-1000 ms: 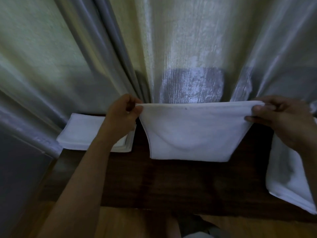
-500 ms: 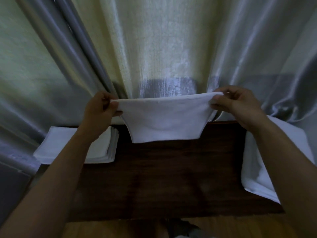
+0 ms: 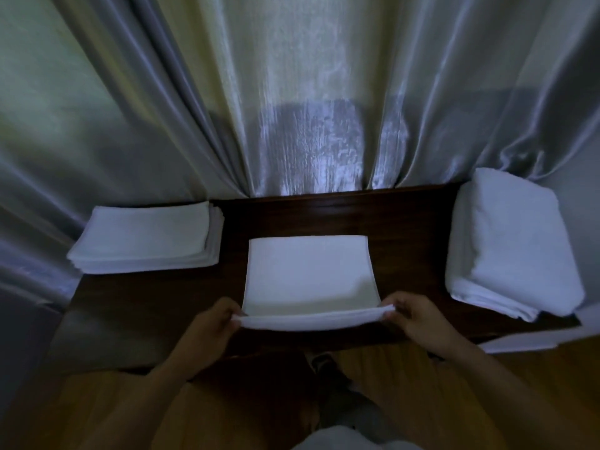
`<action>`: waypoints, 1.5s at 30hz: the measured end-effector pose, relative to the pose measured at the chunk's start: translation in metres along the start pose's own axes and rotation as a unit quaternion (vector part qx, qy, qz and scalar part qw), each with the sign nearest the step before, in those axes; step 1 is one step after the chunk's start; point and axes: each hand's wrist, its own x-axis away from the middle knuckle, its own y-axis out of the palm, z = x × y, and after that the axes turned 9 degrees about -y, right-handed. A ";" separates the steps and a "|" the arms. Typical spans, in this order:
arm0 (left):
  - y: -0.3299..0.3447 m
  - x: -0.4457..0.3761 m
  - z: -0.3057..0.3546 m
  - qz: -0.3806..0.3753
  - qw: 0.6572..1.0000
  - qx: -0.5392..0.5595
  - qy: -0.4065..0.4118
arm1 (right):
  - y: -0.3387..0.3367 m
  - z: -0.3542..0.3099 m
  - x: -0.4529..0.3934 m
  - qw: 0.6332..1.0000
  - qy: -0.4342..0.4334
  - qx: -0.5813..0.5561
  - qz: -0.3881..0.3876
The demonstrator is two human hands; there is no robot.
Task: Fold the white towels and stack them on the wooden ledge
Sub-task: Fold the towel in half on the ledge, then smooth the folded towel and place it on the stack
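Towel [image 3: 308, 274] pinched at both near corners, lying on the wooden ledge [image 3: 406, 216].

Left hand [image 3: 211, 326] nips the near left corner between thumb and fingers, and right hand [image 3: 412, 316] nips the near right corner likewise; the near edge is lifted a little off the wood while the far part lies flat at the ledge's middle. A stack of folded towels [image 3: 146, 241] sits to the left, a bulkier pile of white towels [image 3: 509, 245] to the right, both apart from it. Pale curtains [image 3: 292, 92] hang behind.
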 end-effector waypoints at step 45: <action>0.033 -0.205 0.024 0.187 0.973 -0.030 -0.132 | 0.028 0.035 -0.198 0.960 0.148 0.086 0.221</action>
